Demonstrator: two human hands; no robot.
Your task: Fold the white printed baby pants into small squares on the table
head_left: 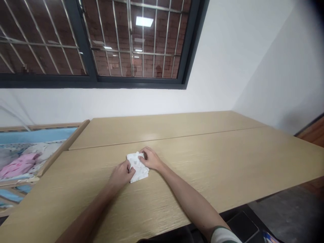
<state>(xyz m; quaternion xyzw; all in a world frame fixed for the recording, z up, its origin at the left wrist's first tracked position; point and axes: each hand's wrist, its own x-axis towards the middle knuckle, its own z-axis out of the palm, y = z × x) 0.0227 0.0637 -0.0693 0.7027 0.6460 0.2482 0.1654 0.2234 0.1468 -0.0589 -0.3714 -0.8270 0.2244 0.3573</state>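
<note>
A small folded white cloth (138,170) with a faint printed pattern lies on the wooden table (215,162). My left hand (123,173) has its fingers curled at the cloth's left edge, with the thumb resting on top. At the upper right corner, my right hand (150,158) pinches the cloth between its thumb and bent fingers. The undersides of both hands' fingers are partly hidden. Layers show along the cloth's lower right edge.
A wooden crib (78,135) with blue lining and a pink cloth (21,165) adjoins the table's left side. A seam (177,137) runs across the tabletop. Behind stands a white wall (215,77) with a barred window (136,40). A dark flat object (243,226) lies below the front edge.
</note>
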